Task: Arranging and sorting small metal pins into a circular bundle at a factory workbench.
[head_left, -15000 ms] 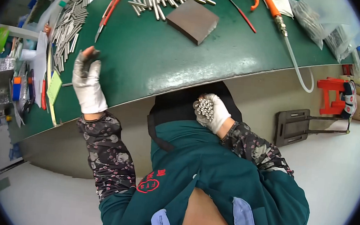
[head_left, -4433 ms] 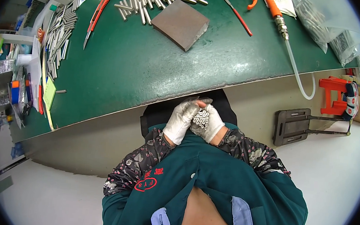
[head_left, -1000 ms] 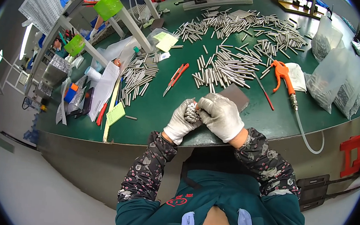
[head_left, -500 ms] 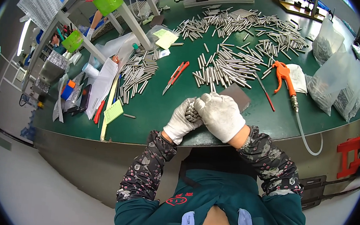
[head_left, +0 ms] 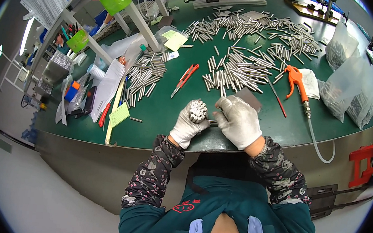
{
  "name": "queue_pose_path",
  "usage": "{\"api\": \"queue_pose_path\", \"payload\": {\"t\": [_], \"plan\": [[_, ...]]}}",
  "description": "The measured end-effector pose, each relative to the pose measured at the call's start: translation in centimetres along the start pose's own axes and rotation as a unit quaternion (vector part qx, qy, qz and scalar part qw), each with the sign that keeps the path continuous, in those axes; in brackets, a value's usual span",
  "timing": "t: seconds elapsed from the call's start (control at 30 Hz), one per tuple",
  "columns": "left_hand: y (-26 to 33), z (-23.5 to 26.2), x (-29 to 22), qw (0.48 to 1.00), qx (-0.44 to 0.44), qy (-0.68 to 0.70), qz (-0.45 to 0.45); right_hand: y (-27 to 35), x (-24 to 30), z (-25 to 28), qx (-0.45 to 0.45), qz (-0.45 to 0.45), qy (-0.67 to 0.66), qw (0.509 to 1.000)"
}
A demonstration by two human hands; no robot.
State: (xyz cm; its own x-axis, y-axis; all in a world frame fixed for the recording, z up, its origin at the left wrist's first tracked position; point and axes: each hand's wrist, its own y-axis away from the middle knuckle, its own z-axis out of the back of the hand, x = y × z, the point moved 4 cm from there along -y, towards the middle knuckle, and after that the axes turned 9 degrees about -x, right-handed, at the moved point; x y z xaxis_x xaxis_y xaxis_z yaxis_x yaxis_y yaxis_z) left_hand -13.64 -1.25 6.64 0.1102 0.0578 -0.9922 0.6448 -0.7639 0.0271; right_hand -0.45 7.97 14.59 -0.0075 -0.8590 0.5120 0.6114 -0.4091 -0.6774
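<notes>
My left hand (head_left: pixel 188 126), in a white glove, grips a tight bundle of short metal rods (head_left: pixel 197 110) held upright, their round ends facing the camera. My right hand (head_left: pixel 239 121), also gloved, sits just to the right of the bundle with its fingers curled; a single rod (head_left: pixel 213 123) shows between the two hands at its fingertips. Both hands hover over the near edge of the green table (head_left: pixel 160 114). A grey square pad (head_left: pixel 249 98) lies just behind my right hand.
Many loose metal rods (head_left: pixel 239 70) cover the middle and far table, with another pile (head_left: pixel 143 75) at left. A red utility knife (head_left: pixel 184 78), an orange air blow gun (head_left: pixel 297 79) with hose, clear bags of parts (head_left: pixel 353 91), and papers (head_left: pixel 109 87) lie around.
Since a second ago the hands have stayed at the table's near edge with the bundle; my right hand has drawn slightly away to the right of it.
</notes>
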Motion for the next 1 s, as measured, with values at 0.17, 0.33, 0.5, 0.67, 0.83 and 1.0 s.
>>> {"api": "queue_pose_path", "payload": {"t": [0.17,0.33,0.5,0.67,0.83,1.0], "plan": [[0.3,-0.1,-1.3,1.0,-0.001,0.026,-0.01,1.8,-1.3,-2.1,0.109,0.003,0.109,0.988],[0.0,0.1,-0.7,1.0,0.018,0.001,-0.024,2.0,-2.6,-2.9,0.048,-0.049,-0.018,0.997],[-0.3,0.1,0.1,0.995,0.037,-0.037,-0.089,1.7,-1.6,-3.2,0.003,-0.142,-0.162,0.976],[-0.2,0.0,0.2,0.992,0.028,-0.058,-0.105,1.6,-1.5,-2.9,-0.005,-0.253,-0.283,0.925],[-0.3,0.0,0.6,0.989,0.03,-0.094,-0.111,-0.1,-0.1,-0.4,-0.027,-0.044,-0.102,0.994],[-0.6,-0.3,0.6,0.979,0.066,-0.126,-0.149,-0.8,0.9,-0.4,-0.006,0.055,-0.014,0.998]]}}
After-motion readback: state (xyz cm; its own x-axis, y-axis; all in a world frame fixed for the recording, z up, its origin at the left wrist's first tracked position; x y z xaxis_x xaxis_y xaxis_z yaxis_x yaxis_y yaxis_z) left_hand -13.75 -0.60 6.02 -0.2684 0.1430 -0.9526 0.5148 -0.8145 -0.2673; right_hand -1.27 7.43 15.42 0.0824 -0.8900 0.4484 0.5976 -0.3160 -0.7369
